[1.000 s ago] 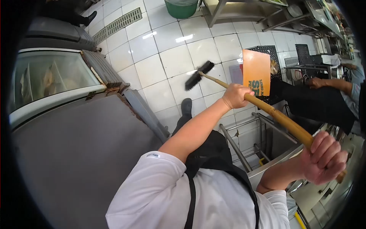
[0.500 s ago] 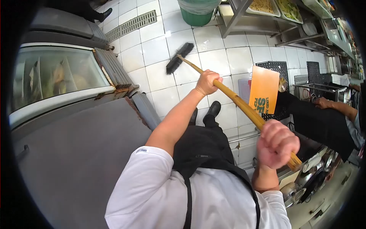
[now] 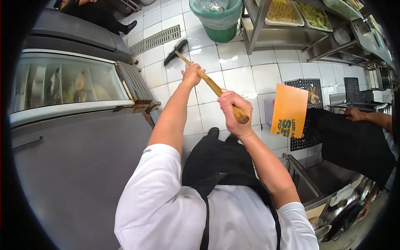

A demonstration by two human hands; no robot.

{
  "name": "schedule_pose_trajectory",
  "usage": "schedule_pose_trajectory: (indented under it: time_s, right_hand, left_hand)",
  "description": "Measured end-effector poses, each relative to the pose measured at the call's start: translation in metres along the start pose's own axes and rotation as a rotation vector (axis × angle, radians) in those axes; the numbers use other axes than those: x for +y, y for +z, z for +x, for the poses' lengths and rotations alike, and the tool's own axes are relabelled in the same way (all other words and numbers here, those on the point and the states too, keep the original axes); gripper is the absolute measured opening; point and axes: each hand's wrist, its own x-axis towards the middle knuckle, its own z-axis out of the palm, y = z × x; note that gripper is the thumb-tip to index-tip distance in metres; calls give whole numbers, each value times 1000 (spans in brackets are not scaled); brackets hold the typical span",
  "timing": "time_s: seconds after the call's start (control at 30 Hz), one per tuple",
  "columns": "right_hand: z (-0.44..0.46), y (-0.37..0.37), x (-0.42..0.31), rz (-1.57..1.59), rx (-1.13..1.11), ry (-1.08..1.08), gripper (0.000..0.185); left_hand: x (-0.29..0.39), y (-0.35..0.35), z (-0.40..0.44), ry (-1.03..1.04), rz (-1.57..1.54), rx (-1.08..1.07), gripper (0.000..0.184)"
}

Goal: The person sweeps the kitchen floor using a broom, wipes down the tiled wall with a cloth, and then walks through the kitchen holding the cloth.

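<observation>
The fingers of the right hand were curled around the broom handle, close to its butt end, and those of the left hand were wrapped around it farther along. From there it sloped away to the dark broom head, which sat on the white tiled floor beside a drain grate, near a green bin lined with plastic
</observation>
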Motion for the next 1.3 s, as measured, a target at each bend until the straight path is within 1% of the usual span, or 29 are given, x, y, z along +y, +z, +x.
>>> schedule_pose_trajectory:
  time_s: [0.07, 0.1, 0.13, 0.17, 0.2, 0.23, 0.27, 0.3, 0.33, 0.4, 0.43, 0.53, 0.57, 0.6, 0.63, 0.7, 0.77, 0.8, 0.83, 0.87, 0.93, 0.97, 1.07, 1.13, 1.23, 1.3]
  right_hand:
    - [16, -24, -22, 45, 38, -41, 16]
    - [25, -39, -34, 128, 71, -96, 15]
    - [36, -54, -54, 209, 106, -146, 14]
    - [59, -64, -100, 229, 98, -213, 15]
    - [72, -80, -128, 248, 94, -258, 22]
    - [85, -95, -156, 267, 89, -302, 31]
    - [96, -118, -183, 308, -49, -335, 32]
    - [105, -118, -209, 332, 21, -342, 30]
    - [112, -132, -228, 248, -11, -386, 28]
    - [141, -144, -269, 45, -293, -212, 40]
    - [156, -150, -289, -75, -438, -145, 48]
    - [195, -135, -294, -144, -598, -22, 47]
    - [206, -123, -281, -197, -521, -60, 46]
    - [216, -111, -268, -251, -441, -95, 45]
    - [212, -97, -236, -362, -244, -197, 44]
    - [229, -89, -183, -353, -53, -163, 37]
    - [250, -97, -152, -174, -37, -36, 34]
    - [252, -107, -146, -113, -16, -40, 34]
    - [254, -106, -144, -89, -20, -93, 34]
    - [257, -104, -141, -64, -26, -146, 33]
    - [257, -113, -144, -111, -44, -152, 32]
    - [257, -110, -143, -92, -18, -149, 32]
    - [260, -90, -128, -43, 34, -144, 32]
    - [263, -74, -112, 11, 38, -147, 32]
    - [273, -43, -88, -23, 22, -174, 31]
    - [276, -23, -73, 30, 4, -180, 30]
  left_hand:
    - [37, -12, -9, 152, -11, 69, 26]
    - [49, -1, -9, 278, -120, 178, 26]
    - [84, -17, -24, 454, -110, 223, 23]
    - [112, -13, -33, 462, -413, 163, 18]
    - [150, -28, -48, 524, -530, 99, 12]
    - [181, -32, -60, 652, -571, 136, 12]
    - [217, -51, -79, 559, -549, -8, 15]
    - [242, -51, -88, 642, -611, 25, 18]
    - [265, -47, -94, 727, -673, 54, 21]
    - [308, -41, -107, 745, -900, 115, 26]
    - [325, -44, -111, 743, -975, 109, 26]
    - [355, -34, -99, 727, -1120, 38, 27]
    - [361, -31, -90, 718, -1152, 15, 27]
    - [365, -28, -78, 686, -1165, 2, 28]
    - [365, -22, -63, 654, -1176, -11, 29]
    - [360, 5, -23, 623, -1213, -11, 30]
    - [342, 19, 18, 694, -1147, 9, 28]
    - [335, 23, 33, 722, -1115, 21, 28]
    - [328, 23, 43, 774, -1131, 23, 26]
    - [322, 22, 47, 767, -1092, 7, 26]
    - [304, 7, 57, 765, -1002, -20, 26]
    - [293, 2, 64, 782, -981, 7, 27]
    - [254, -10, 80, 807, -917, 78, 28]
    - [224, -24, 89, 794, -871, 96, 29]
    - [186, -40, 109, 776, -816, 161, 33]
    - [159, -49, 123, 777, -773, 188, 35]
